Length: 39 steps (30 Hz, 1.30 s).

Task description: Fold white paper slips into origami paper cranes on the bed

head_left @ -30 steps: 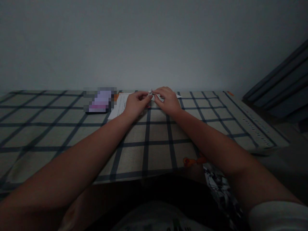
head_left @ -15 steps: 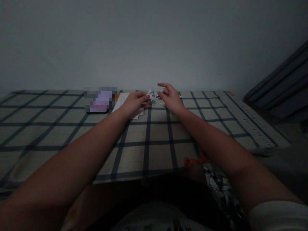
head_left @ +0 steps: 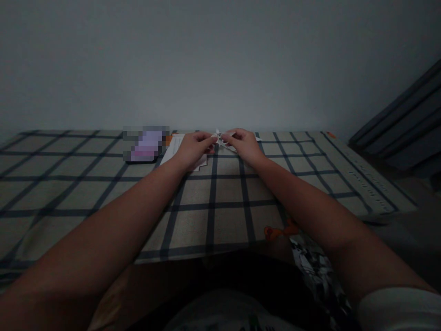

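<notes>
Going by the phone (head_left: 148, 143) as the landmark: the small crumpled white piece (head_left: 219, 135), maybe paper, is off to its right, past the loose sheets (head_left: 172, 149) lying just beside it on the check-cloth worktop (head_left: 225, 188). Left hand (head_left: 191, 149) has the side nearer the phone, right hand (head_left: 250, 147) the side farther from it, each grip a narrow thumb-and-finger pinch on the piece. Looks like fiddly two-handed fingertip work to me, can't tell exactly what. I'd say the next move calls for light, even pinches so nothing tears.
</notes>
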Each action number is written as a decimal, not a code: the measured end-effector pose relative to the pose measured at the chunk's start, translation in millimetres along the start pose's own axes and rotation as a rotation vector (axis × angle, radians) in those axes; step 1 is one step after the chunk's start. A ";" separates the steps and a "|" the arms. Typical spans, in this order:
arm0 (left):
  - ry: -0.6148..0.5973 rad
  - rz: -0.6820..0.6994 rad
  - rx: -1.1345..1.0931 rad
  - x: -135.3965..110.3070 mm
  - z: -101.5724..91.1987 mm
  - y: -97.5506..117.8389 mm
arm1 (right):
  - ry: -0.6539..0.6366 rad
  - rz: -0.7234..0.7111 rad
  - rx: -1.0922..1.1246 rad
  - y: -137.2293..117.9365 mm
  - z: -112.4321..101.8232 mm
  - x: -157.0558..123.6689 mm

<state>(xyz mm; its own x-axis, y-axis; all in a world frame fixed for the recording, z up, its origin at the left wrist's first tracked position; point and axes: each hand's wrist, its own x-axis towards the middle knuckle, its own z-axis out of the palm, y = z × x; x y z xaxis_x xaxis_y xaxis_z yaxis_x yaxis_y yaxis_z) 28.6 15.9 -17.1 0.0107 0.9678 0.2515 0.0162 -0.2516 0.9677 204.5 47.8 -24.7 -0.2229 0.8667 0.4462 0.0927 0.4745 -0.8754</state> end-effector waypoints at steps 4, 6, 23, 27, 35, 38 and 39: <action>-0.035 -0.037 0.018 1.6 -2.6 -1.8 | 0.011 -0.033 -0.085 0.2 -0.7 -1.7; -0.047 -0.057 0.051 3.4 -4.5 -4.2 | 0.009 -0.081 -0.167 -0.9 -1.4 -3.0; -0.193 -0.172 0.022 8.2 -21.3 -5.9 | -0.074 -0.124 -0.218 4.2 -4.5 -1.9; -0.184 -0.154 0.000 6.0 -16.3 -4.1 | -0.042 -0.079 -0.163 -1.9 -3.2 -3.5; -0.268 -0.166 -0.048 8.4 -23.9 -2.5 | -0.080 0.206 0.240 0.3 -2.8 0.1; -0.337 -0.220 -0.064 10.4 -29.5 -1.1 | -0.197 0.271 0.370 -0.1 -5.7 0.5; -0.349 -0.234 -0.068 11.0 -31.2 -0.6 | -0.224 0.285 0.396 -0.8 -6.6 0.5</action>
<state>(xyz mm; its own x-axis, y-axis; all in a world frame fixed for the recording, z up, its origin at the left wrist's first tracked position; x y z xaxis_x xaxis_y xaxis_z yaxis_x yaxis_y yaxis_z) -2.5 26.9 -14.3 0.3528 0.9356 0.0152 -0.0075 -0.0135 0.9999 210.7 48.8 -22.6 -0.4482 0.8781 0.1674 -0.1835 0.0929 -0.9786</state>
